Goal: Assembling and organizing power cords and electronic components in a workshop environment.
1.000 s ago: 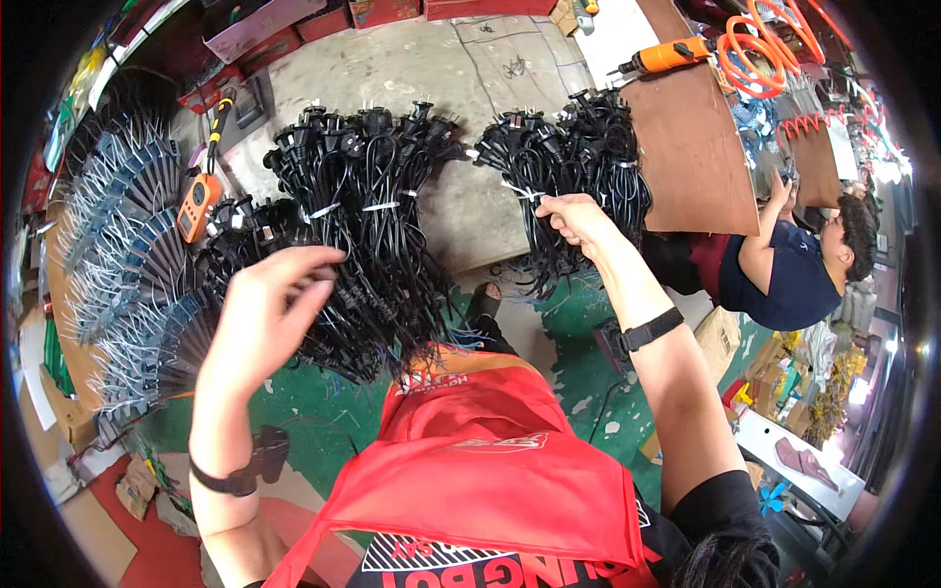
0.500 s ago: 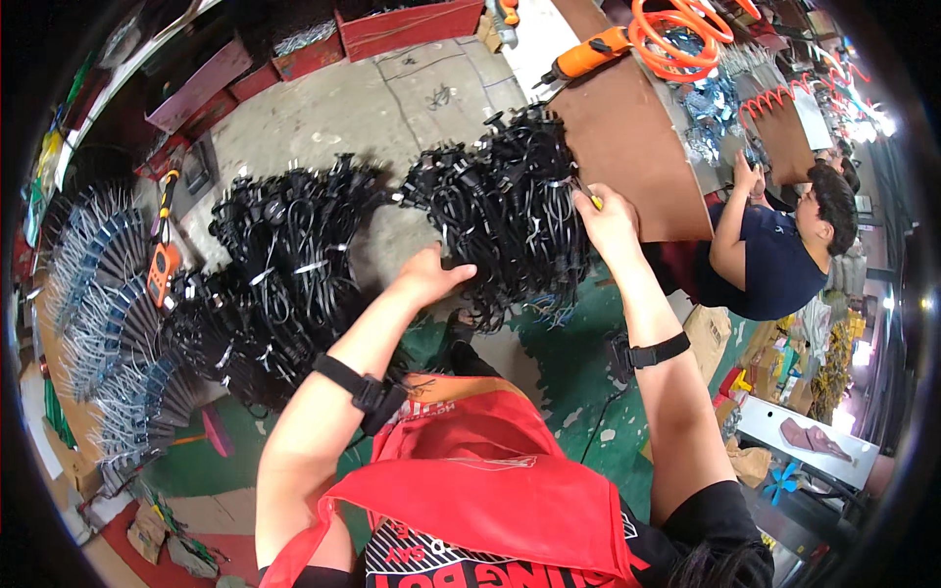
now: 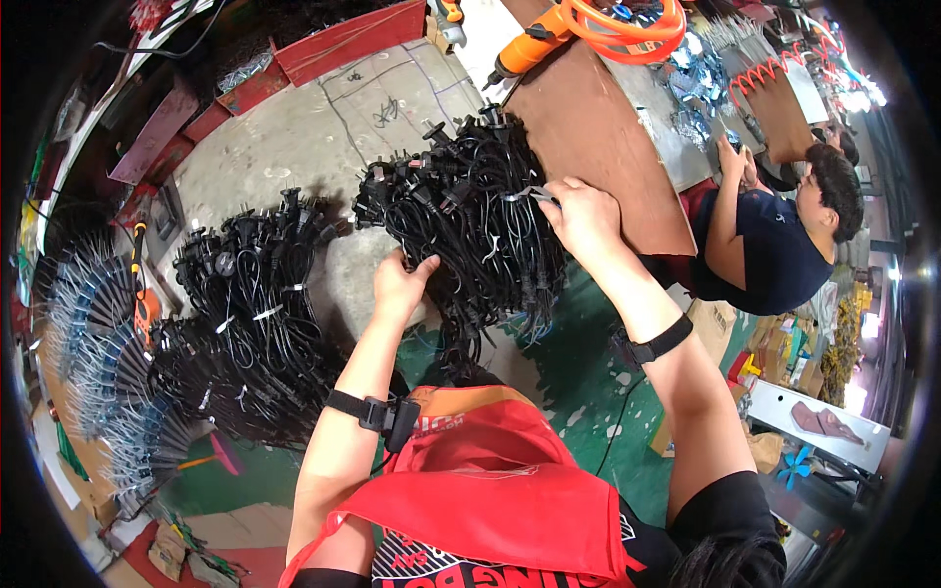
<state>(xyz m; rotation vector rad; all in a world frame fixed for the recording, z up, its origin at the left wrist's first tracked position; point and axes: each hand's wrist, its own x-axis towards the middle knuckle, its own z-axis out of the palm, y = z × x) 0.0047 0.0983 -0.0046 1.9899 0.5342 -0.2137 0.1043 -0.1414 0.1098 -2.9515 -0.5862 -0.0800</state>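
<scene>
While the right hand point(image 3: 583, 218) pinches a thin pale strip point(image 3: 529, 193), the left hand point(image 3: 400, 289) is open beside the black power cords point(image 3: 470, 225).
Bundled at the edge of the tabletop point(image 3: 265, 137), plugs point(image 3: 434, 130) outward, the cords would probably stay neatest with the left hand bracing them and the strip drawn gently. Beyond, a small red bin point(image 3: 253, 91) holds silvery pieces; the contents of a longer red bin point(image 3: 358, 41) are too dark to tell.
</scene>
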